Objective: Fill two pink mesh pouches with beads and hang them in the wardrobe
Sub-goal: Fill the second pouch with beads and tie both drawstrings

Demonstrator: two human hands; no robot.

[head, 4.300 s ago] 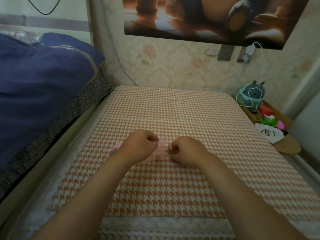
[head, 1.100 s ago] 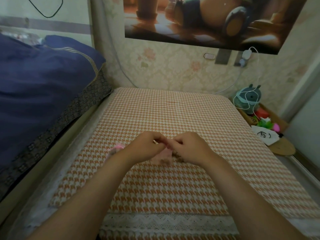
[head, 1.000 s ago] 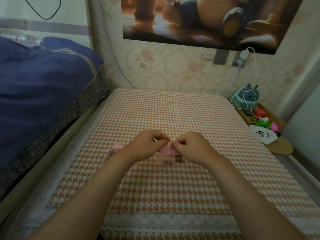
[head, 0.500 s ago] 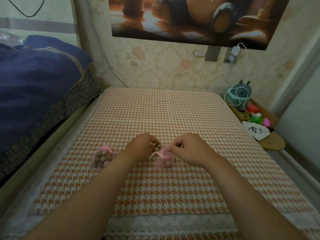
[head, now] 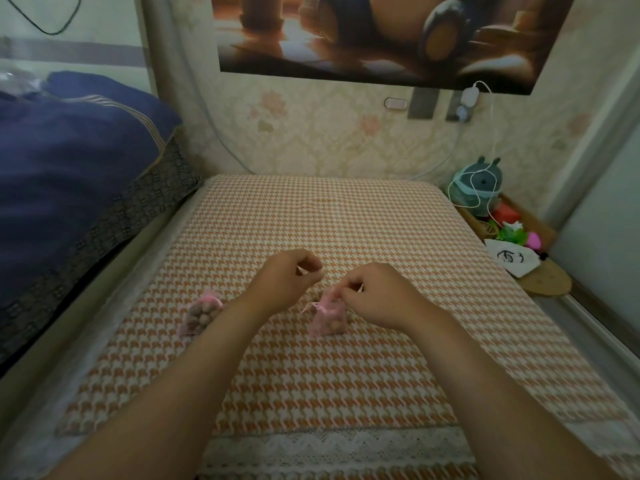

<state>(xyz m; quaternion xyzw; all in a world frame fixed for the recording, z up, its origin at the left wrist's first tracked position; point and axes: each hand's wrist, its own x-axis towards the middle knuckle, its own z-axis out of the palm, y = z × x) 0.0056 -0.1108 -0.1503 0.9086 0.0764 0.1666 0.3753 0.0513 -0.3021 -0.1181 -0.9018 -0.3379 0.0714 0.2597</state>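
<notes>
Two pink mesh pouches holding brown beads sit on the orange houndstooth cloth [head: 346, 216]. One pouch [head: 200, 317] lies to the left, tied shut with a pink bow, beside my left forearm. The other pouch [head: 328, 317] stands between my hands. My right hand [head: 375, 295] pinches a thin pink drawstring at the pouch's gathered neck. My left hand [head: 287, 279] is raised a little to the left of it, fingers curled, pinching the string's other end. A loose string end sticks out to the left of the neck.
A blue quilt [head: 69, 161] is piled on the bed at the left. At the right edge a wooden shelf [head: 547, 282] holds a grey-green plush toy [head: 479, 183] wrapped in white cable, small toys and a white card. The wallpapered wall stands behind.
The second pouch's neck has been gathered closed and my hands have drawn apart along the string. The view shifted so the left pouch came out from behind my arm.
</notes>
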